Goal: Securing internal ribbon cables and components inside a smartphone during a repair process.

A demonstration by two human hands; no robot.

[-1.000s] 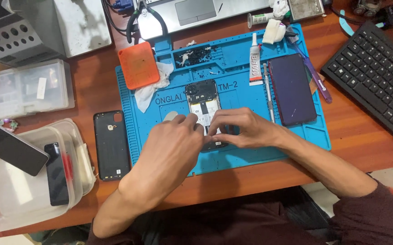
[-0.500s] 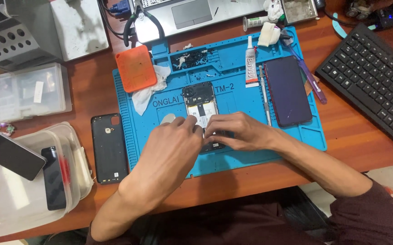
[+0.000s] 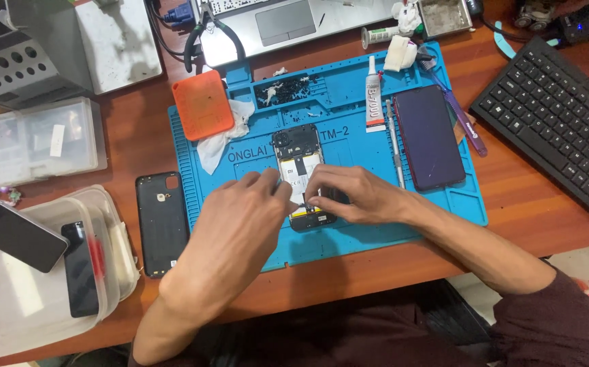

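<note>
Reddish wooden surface (image 3: 512,204) carries a blue repair mat (image 3: 349,102), where an opened smartphone (image 3: 299,160) lies at the centre. Both hands meet over its lower half: left hand (image 3: 243,217) and right hand (image 3: 352,197) pinch at something tiny there. A black back cover (image 3: 162,221) lies left of the mat.

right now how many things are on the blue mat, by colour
black: 2, the opened phone under the left hand and right hand, and the dark screen panel
orange: 1, the square pad
white: 2, the glue tube and the tissue
total: 5
</note>
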